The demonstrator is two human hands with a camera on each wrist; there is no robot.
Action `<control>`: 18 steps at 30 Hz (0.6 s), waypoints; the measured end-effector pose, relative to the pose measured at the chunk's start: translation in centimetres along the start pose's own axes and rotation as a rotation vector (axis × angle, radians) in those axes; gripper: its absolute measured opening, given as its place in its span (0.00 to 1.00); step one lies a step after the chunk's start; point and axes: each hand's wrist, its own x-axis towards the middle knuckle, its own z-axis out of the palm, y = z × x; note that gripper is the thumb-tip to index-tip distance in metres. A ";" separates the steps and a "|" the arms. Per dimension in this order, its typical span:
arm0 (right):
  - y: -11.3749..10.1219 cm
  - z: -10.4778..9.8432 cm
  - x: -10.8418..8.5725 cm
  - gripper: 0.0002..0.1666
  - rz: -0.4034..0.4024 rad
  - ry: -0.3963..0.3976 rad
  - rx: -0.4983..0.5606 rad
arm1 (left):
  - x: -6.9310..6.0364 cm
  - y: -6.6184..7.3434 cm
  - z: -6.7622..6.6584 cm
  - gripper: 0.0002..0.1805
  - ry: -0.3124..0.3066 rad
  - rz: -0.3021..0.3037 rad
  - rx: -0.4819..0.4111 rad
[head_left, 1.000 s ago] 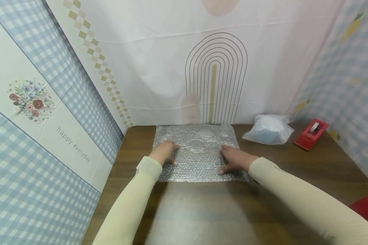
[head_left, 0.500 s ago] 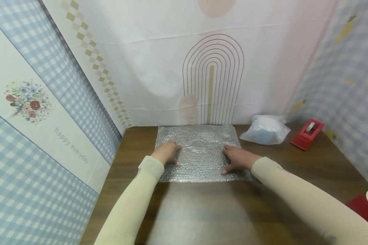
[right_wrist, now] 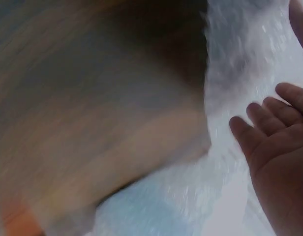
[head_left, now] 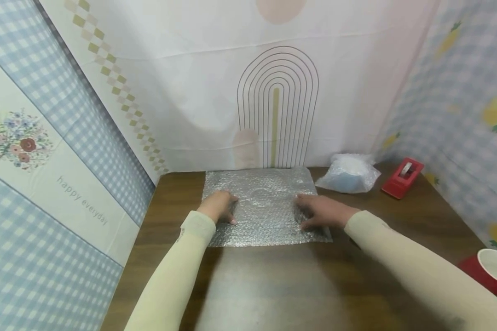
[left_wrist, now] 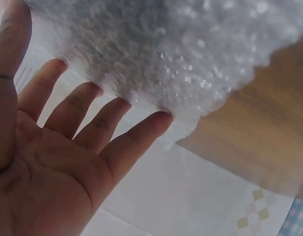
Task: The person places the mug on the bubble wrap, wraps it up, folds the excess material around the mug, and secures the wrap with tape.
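Note:
A flat sheet of bubble wrap (head_left: 265,207) lies on the brown wooden table against the back wall. On its left part rests my left hand (head_left: 218,206), fingers spread; the left wrist view shows the fingertips (left_wrist: 159,120) touching the wrap. My right hand (head_left: 325,211) is at the sheet's right part, its fingers extended and blurred. In the right wrist view the right hand (right_wrist: 279,132) has relaxed fingers with nothing between them. Whether it touches the wrap is hard to tell.
A bubble-wrapped bundle (head_left: 349,174) with something light blue inside sits at the back right. Beside it is a red tape dispenser (head_left: 403,178). A red mug (head_left: 480,269) with a white inside stands at the right edge. Patterned cloths hang behind and at both sides.
The head view has turned slightly right, so everything appears shifted left. My right hand has moved a little to the right relative to the sheet. The left hand stays on the wrap.

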 end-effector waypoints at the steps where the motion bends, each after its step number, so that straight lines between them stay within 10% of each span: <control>1: -0.7 -1.1 -0.6 0.53 -0.013 0.016 -0.013 | -0.7 0.4 -0.5 0.52 -0.002 -0.009 -0.003; 8: -0.3 -7.6 -6.7 0.33 0.036 0.145 -0.111 | -1.8 1.0 -1.4 0.50 0.031 0.005 0.014; 18: 4.5 -12.7 -18.5 0.43 0.463 -0.056 -0.248 | -1.8 0.8 -1.7 0.51 0.036 -0.018 0.039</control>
